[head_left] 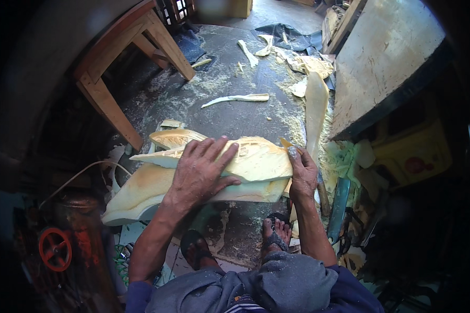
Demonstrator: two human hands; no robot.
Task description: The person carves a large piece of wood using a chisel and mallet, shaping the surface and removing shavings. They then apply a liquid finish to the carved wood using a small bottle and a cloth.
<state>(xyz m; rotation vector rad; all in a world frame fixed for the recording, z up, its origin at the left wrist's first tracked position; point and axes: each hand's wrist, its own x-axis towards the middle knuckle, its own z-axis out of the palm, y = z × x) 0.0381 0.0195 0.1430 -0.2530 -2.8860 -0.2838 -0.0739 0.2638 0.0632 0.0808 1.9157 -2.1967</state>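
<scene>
A carved pale-yellow foam block point(261, 159) lies across a longer, seat-shaped piece of foam point(141, 188) in front of me. Rough, torn hollows show along its upper side. My left hand point(199, 169) rests on the block, fingers spread over its top. At the block's right end my right hand point(303, 169) is closed, its thumb dusted white. A thin orange-yellow piece point(285, 142) sticks out by that thumb and seems pinched there; its kind is unclear. Another hollowed foam piece point(175, 136) sits behind the block.
A wooden stool point(117, 47) stands at the far left. Foam strips point(235, 99) and crumbs litter the dark floor. A long foam piece point(316, 112) lies at right, before a large pale panel point(381, 57). A red handwheel point(55, 249) is at lower left.
</scene>
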